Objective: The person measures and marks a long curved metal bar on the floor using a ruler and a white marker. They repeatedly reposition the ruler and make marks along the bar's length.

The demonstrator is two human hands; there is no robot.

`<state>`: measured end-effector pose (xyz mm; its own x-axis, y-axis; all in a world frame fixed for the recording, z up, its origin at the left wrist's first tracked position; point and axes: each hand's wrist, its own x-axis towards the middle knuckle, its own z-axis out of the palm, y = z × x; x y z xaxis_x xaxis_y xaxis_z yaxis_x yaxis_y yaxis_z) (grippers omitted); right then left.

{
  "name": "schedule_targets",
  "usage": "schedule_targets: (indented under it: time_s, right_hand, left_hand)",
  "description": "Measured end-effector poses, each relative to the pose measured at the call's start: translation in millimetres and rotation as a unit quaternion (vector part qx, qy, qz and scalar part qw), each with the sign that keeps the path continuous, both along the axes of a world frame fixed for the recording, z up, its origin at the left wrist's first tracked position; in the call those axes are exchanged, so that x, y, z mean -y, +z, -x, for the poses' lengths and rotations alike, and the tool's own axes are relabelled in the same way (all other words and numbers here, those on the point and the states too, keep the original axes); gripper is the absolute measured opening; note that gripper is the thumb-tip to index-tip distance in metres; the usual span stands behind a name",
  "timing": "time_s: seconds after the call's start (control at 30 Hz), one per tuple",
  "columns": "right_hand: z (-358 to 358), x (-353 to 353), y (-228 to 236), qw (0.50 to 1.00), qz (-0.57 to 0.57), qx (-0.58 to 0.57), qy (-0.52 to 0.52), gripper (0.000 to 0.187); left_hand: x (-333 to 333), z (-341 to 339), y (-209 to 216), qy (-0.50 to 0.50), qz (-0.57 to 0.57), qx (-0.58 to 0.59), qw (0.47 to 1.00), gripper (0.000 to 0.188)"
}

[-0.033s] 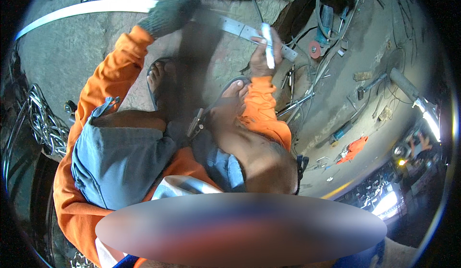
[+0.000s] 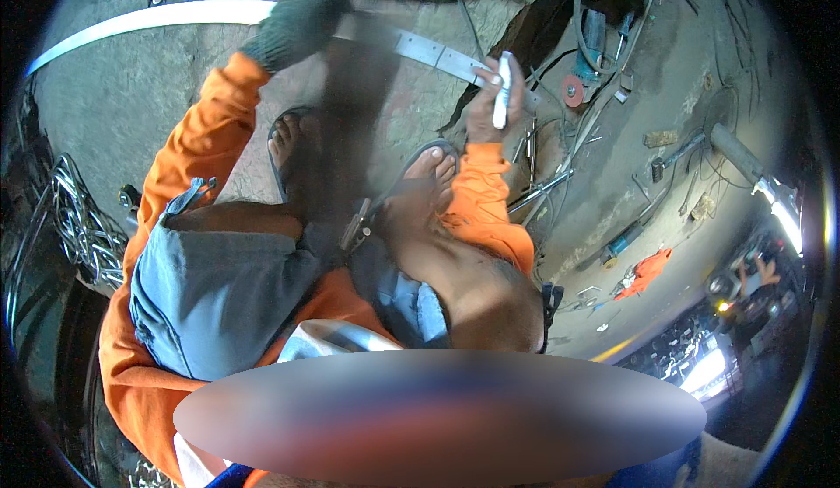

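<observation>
Though its middle blurs, the strip [image 2: 420, 49] seemingly runs left to right.

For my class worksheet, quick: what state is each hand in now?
Left hand: gloved, on the flat metal strip; whether closed cannot be told.
Right hand: closed, holding a white marker-like stick.

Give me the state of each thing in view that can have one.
Metal strip: crossed by dark lines.
Left hand: gloved, over the strip, grip unclear.
White stick: held.
Right hand: bare, closed on the stick.
Grinder: lying down, red disc fitted.
</observation>
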<state>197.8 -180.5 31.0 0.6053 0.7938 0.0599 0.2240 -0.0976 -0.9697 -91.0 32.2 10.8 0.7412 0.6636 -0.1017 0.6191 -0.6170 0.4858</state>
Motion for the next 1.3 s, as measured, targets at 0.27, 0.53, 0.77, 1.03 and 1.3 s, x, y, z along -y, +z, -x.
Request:
schedule_targets:
  time_s: [0.27, 0.53, 0.77, 1.03, 1.3]
  right_hand:
    - [-89, 21, 8, 0.832, 0.185, 0.460, 0.248, 0.066]
    - [-118, 28, 5, 0.792, 0.204, 0.475, 0.324, 0.050]
    - [-178, 73, 36, 0.767, 0.269, 0.508, 0.286, 0.057]
    - [-240, 156, 87, 0.830, 0.322, 0.455, 0.000, 0.056]
    - [-177, 215, 49, 0.917, -0.007, 0.056, -0.394, 0.042]
  left_hand:
    - [-27, 138, 5, 0.117, -0.048, 0.037, 0.991, 0.022]
    - [-14, 110, 22, 0.095, -0.064, 0.026, 0.993, 0.020]
    - [-11, 94, 41, 0.100, -0.040, 0.000, 0.994, 0.023]
    - [11, 52, 30, 0.040, 0.005, 0.027, 0.999, 0.019]
    - [26, -15, 21, -0.093, -0.022, 0.093, 0.991, 0.019]
